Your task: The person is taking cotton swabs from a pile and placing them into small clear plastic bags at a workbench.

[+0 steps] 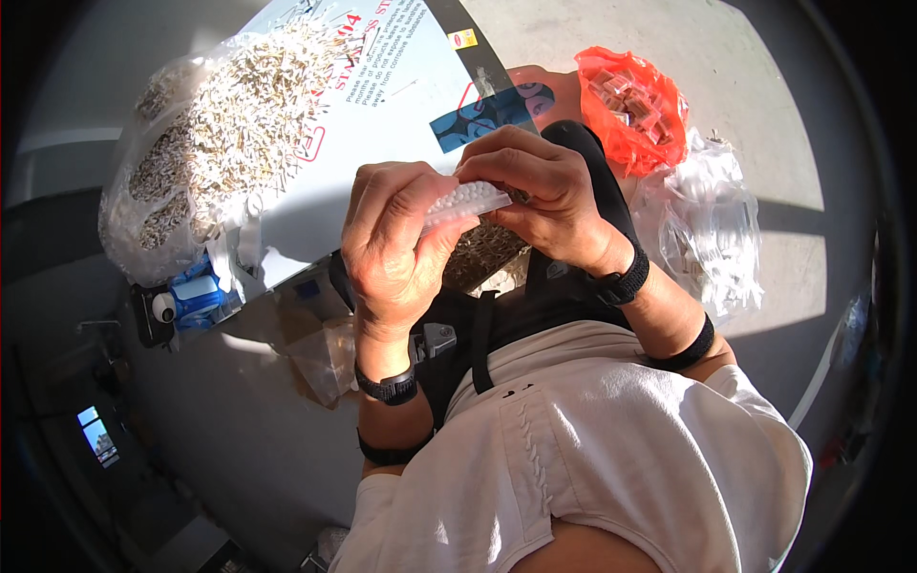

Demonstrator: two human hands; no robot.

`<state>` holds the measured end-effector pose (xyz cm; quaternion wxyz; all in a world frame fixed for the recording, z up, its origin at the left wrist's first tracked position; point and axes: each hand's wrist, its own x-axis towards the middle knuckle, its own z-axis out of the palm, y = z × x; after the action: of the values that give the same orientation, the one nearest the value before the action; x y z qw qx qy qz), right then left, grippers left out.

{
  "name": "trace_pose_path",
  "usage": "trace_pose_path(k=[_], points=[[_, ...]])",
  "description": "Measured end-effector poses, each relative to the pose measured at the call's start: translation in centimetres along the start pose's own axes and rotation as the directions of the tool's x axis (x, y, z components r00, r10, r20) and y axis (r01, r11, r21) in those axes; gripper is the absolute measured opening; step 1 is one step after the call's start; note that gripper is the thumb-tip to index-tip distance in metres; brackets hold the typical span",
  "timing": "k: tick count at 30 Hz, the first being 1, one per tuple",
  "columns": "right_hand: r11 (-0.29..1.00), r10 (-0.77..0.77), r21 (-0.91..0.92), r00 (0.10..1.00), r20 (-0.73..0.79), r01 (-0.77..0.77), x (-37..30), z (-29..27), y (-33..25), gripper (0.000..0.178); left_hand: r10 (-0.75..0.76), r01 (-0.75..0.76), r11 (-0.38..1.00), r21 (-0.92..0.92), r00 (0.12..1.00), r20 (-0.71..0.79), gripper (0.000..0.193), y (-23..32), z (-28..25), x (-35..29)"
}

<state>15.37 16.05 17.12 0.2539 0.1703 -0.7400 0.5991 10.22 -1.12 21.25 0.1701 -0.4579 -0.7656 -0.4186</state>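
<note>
Between my two hands, in front of my lap, is a small clear plastic pack (466, 202) filled with rounded white tips that look like cotton swab heads. My left hand (396, 224) pinches its left end between thumb and fingers. On the other side, my right hand (544, 191) grips the right end, fingers bent over its top edge. Part of the pack is hidden behind the fingers. A big heap of loose white-tipped sticks (244, 119), like cotton swabs, spills from a clear plastic bag (119, 224) on the table to the left. More sticks (482, 253) lie below my hands.
The table (315, 205) has a pale printed cover. A blue-and-white bottle (196, 294) stands by its near left corner. On the floor at right are a red plastic bag (635, 115) holding small clear boxes and a whitish plastic bag (712, 229). Below the table sits a cardboard box (310, 344).
</note>
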Motion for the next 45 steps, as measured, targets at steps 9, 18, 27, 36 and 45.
trace_pose_path(k=[9, 18, 27, 36, 45], points=[[1.000, 0.007, -0.021, 1.000, 0.010, -0.007, -0.2, 0.1, 0.0, 0.032, 0.047, -0.047, 0.999, 0.015, 0.999, -0.020, 0.033, -0.1, 0.3, 0.0], [0.999, 0.011, -0.048, 0.999, -0.038, -0.013, 0.1, 0.7, -0.5, 0.027, 0.003, -0.005, 1.000, -0.031, 0.998, -0.067, 0.029, 0.0, 0.9, 0.1], [0.992, 0.118, 0.037, 0.993, 0.006, -0.118, -0.4, 0.0, 0.0, 0.026, -0.223, 0.210, 0.962, -0.174, 0.973, -0.055, 0.030, 0.3, 1.0, -0.1], [0.996, 0.044, 0.070, 0.998, 0.046, -0.047, 0.2, -0.8, -0.5, 0.030, -0.204, 0.194, 0.962, -0.191, 0.978, -0.037, 0.030, -0.1, -0.3, -0.1], [0.994, -0.081, -0.068, 0.996, 0.046, 0.084, 0.7, -0.8, -1.6, 0.026, -0.034, 0.031, 0.994, -0.108, 0.999, -0.020, 0.023, 0.3, -0.6, 0.4]])
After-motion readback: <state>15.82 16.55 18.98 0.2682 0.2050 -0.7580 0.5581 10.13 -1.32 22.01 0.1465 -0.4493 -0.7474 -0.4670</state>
